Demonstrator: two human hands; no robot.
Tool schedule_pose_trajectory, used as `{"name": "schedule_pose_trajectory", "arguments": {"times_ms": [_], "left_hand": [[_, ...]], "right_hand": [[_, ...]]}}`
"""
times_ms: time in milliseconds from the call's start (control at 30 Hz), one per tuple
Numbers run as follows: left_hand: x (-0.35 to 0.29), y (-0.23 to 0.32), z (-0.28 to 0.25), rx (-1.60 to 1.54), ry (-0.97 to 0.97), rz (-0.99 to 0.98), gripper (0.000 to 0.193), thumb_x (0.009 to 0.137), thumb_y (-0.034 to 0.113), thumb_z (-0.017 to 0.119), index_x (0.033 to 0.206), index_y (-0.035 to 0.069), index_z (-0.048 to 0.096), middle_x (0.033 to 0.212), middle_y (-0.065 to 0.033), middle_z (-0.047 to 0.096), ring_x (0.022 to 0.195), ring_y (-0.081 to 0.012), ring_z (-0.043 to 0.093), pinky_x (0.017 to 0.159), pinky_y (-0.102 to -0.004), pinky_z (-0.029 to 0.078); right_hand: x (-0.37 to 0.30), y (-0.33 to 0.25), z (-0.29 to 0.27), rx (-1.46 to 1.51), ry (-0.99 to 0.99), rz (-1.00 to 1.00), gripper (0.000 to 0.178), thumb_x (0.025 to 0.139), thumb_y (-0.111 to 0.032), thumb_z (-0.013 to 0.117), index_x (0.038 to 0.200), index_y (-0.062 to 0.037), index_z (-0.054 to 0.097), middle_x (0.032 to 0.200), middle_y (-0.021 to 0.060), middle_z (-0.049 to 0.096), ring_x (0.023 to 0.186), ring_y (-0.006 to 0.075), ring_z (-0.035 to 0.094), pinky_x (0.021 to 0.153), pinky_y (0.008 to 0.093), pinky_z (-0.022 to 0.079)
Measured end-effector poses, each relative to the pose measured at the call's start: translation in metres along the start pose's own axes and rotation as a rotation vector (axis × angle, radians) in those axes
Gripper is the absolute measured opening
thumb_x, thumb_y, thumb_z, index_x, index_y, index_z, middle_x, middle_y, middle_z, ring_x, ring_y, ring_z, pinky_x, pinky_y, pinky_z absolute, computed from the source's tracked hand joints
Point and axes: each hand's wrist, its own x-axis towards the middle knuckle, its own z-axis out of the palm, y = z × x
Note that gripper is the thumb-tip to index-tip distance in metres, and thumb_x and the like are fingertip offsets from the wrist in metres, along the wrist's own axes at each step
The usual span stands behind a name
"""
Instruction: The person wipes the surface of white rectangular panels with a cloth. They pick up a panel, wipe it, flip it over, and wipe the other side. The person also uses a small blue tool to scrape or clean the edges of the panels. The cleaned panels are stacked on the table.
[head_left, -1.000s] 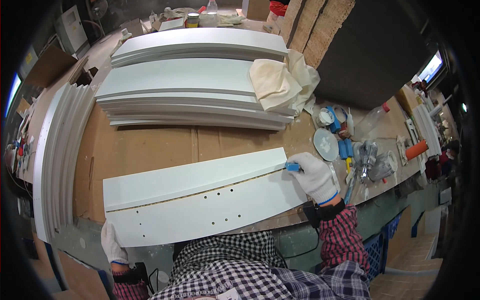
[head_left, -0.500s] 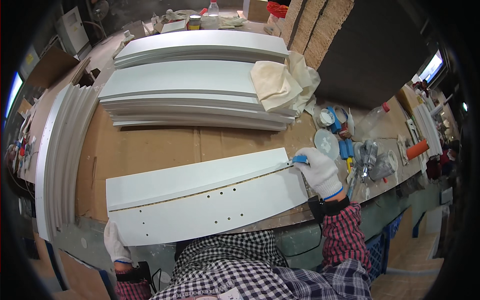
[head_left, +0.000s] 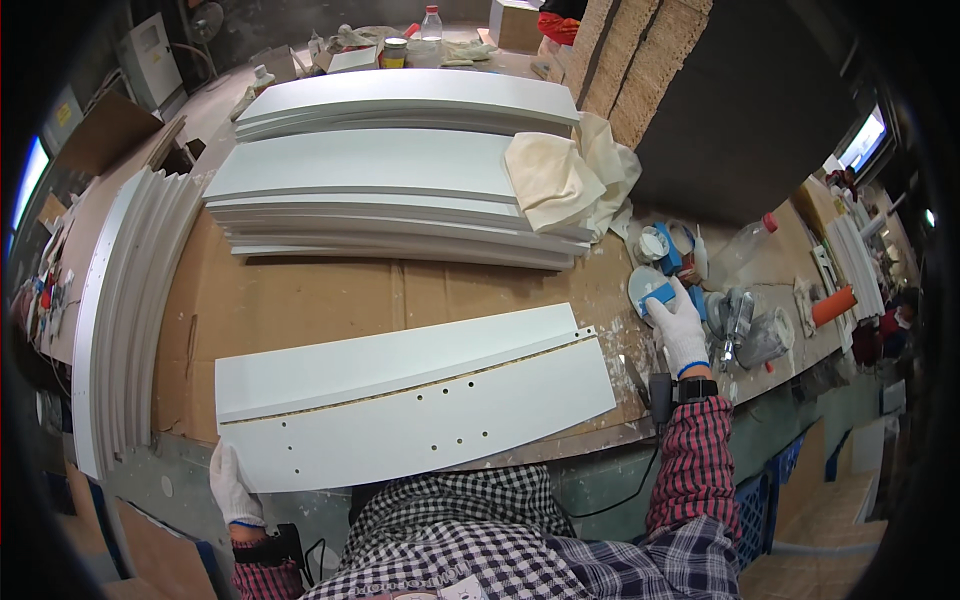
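At the far left, a row of white boards (head_left: 125, 320) stands on edge, packed face to face, probably so the boards hold one another up. Next, the gloved left hand (head_left: 234, 485) rests at the near left corner of the white panel (head_left: 380, 435), presumably to steady it. Some of its fingers are hidden by the corner, so whether it is closed around the edge cannot be told.

The panel lies flat at the near edge of the table, with its narrow brown groove (head_left: 400, 386) and drilled holes facing up, well within reach. Brown cardboard (head_left: 330, 295) lies beneath it, likely to guard the finish. Behind, more boards are stacked flat (head_left: 370, 165), and a cream cloth (head_left: 550, 182) is draped over their right end.

To the right of the panel and clear of it, the gloved right hand (head_left: 682, 330) pinches a blue block (head_left: 659, 296) between thumb and fingers. The block is over a pale round disc (head_left: 640, 280); contact between them is unclear. A clear bottle (head_left: 743, 250) and a metal tool (head_left: 738, 318) sit beyond, off the working area.
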Motion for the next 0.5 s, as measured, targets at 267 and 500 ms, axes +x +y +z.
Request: {"name": "schedule_pose_trajectory", "arguments": {"times_ms": [267,500], "left_hand": [[0.001,-0.004,0.002,-0.02,0.024,-0.002,0.039,0.097,0.018,0.054,0.127,-0.006,0.051,0.117,-0.0136,0.062,0.102,-0.0201,0.061,0.09,-0.0323,0.05],[0.002,-0.007,-0.002,-0.008,0.035,0.007,0.039,0.096,0.017,0.056,0.127,-0.007,0.051,0.117,-0.013,0.062,0.102,-0.0195,0.061,0.089,-0.0312,0.05]], "right_hand": [[0.003,-0.034,-0.006,-0.624,0.243,-0.181,0.076,0.079,-0.036,0.071,0.142,-0.0098,0.038,0.126,0.0227,0.051,0.104,0.04,0.058,0.091,0.0447,0.047],[0.015,-0.172,0.043,-0.191,0.085,-0.623,0.061,0.085,-0.036,0.068,0.135,-0.0069,0.048,0.127,0.0175,0.052,0.1,0.0266,0.061,0.086,0.0345,0.05]]}}
